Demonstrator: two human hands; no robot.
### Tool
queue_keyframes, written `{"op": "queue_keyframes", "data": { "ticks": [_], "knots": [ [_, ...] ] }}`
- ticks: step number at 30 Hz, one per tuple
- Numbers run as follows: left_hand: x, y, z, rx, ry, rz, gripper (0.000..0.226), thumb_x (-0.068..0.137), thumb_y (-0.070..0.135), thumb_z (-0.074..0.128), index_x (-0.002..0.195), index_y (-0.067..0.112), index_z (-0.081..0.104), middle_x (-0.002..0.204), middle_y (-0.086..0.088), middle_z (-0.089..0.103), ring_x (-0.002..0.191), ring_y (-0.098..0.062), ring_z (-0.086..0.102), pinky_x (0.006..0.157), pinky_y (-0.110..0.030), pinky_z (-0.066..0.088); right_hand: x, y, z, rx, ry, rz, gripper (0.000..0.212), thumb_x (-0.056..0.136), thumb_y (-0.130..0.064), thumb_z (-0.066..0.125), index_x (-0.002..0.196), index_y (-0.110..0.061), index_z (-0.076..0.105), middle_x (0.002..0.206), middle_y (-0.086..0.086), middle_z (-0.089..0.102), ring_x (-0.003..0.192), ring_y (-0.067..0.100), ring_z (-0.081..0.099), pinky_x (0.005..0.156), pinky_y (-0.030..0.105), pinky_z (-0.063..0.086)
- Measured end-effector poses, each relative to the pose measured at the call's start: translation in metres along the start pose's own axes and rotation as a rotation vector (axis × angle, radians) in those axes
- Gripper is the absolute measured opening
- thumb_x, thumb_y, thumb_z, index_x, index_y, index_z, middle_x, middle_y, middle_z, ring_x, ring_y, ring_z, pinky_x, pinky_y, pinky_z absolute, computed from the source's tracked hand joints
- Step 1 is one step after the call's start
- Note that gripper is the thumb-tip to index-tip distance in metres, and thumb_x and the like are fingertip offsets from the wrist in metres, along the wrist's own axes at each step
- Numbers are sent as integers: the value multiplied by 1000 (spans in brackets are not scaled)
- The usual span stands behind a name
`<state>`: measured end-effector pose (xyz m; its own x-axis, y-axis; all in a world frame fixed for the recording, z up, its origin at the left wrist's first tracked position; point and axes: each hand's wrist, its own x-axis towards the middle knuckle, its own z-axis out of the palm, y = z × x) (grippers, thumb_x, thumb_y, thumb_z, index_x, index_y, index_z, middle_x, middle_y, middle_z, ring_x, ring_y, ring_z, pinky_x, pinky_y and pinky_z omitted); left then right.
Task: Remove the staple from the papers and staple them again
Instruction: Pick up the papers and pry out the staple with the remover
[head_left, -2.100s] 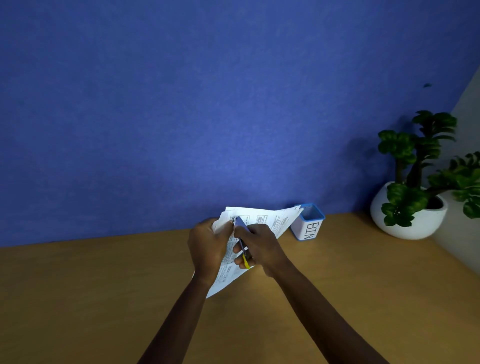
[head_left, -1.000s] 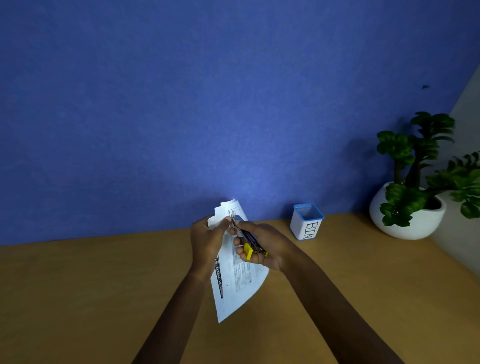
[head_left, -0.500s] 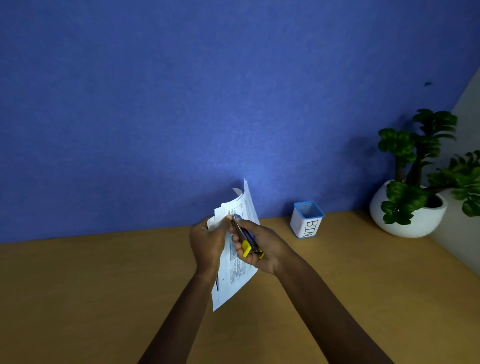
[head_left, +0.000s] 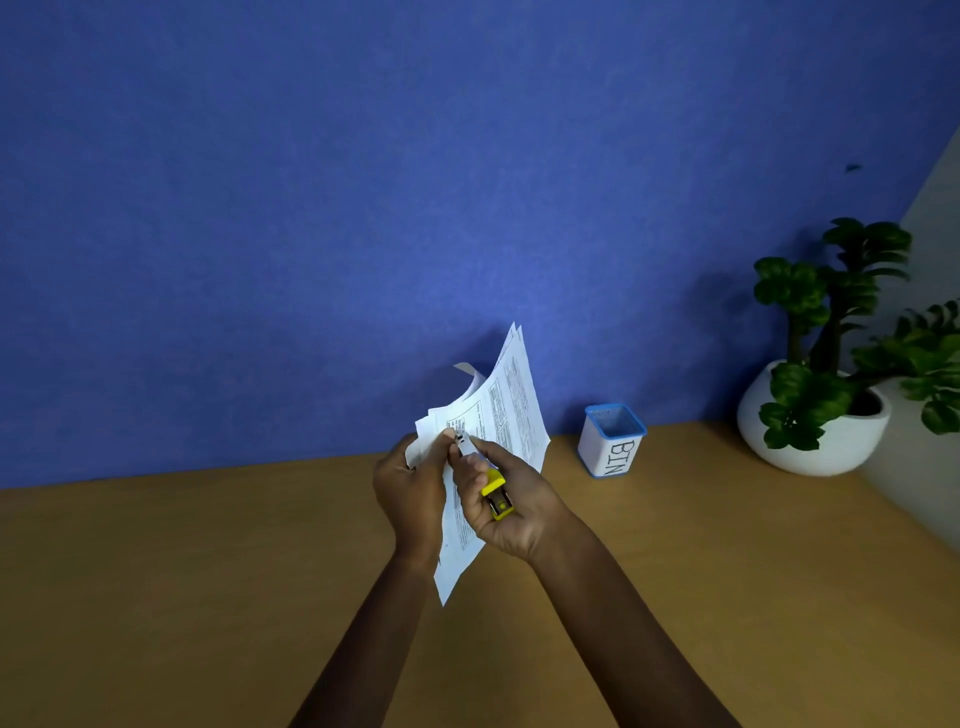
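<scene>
Overhead, both hands above a wooden desk (head_left: 208, 597) by a blue wall (head_left: 311, 208), left hand (head_left: 410, 493) pinching papers (head_left: 511, 410), right hand (head_left: 511, 506) clutching a stapler (head_left: 496, 496).

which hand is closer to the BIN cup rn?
Right. The right hand, gripping the yellow stapler, sits just left of the BIN cup and nearer the camera. The left hand, holding the papers, lies beyond it, further left.
</scene>
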<state>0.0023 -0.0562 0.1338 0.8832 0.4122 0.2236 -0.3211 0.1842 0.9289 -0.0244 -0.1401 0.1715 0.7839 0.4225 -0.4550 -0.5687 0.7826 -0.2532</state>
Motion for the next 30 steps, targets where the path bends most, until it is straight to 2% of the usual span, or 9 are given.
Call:
{"op": "queue_keyframes", "data": {
  "ticks": [5,7,10,12,14,18,22,26,30],
  "knots": [
    [3,-3,2,20,33,0,37,76,0,69,58,30,59,54,20,66,57,13,61,60,-4,46,1,-1,-1,84,-81,28,39,97,-22,43,76,7,58,39,13,60,27,15,58,28,18,47],
    [5,0,2,12,30,-19,31,76,1,69,64,29,61,68,17,65,63,10,63,66,-9,47,0,-4,-1,-13,-49,-13,34,96,-20,46,78,5,59,44,13,64,30,15,60,29,18,48],
    [11,4,2,-11,-18,-72,19,77,1,68,78,20,64,84,5,67,75,-1,65,73,-12,50,0,-12,-3,-400,62,-167,30,96,-21,46,78,-4,63,49,5,66,36,12,61,38,16,51],
    [14,6,2,-15,-34,-115,16,77,0,66,81,15,65,86,2,67,71,-2,64,64,-6,50,1,-15,-4,-755,176,-287,30,97,-26,45,79,-9,62,52,0,66,40,9,60,43,18,51],
    [16,8,2,-19,-66,-189,10,78,-1,66,84,7,66,87,-4,67,69,-9,63,58,-14,53,1,-17,-5,-1079,309,-443,25,96,-28,46,86,-10,59,60,-2,66,39,5,60,43,17,52],
    [19,11,-1,4,-111,-263,7,77,1,67,82,6,66,79,-2,67,69,-16,63,60,-22,51,3,-21,-11,-1612,456,-767,23,94,-27,50,101,-6,55,92,8,72,59,13,67,51,14,51],
    [21,16,-2,24,-161,-268,22,77,1,67,62,17,63,49,12,67,48,1,63,48,-12,50,4,-24,-13,-1850,526,-858,24,92,-30,53,107,-12,52,100,10,69,81,26,70,69,31,55],
    [21,22,-3,46,-181,-296,23,78,3,67,60,18,61,43,13,65,41,5,59,41,-8,45,5,-25,-15,-1975,550,-915,32,91,-31,55,119,-16,53,109,7,68,92,23,66,68,24,45],
    [21,25,-3,54,-172,-305,23,78,4,67,62,18,61,48,9,65,41,5,60,39,-7,45,6,-24,-15,-2009,531,-983,32,91,-31,55,121,-19,54,111,4,69,93,20,66,70,23,47]
  ]
}}
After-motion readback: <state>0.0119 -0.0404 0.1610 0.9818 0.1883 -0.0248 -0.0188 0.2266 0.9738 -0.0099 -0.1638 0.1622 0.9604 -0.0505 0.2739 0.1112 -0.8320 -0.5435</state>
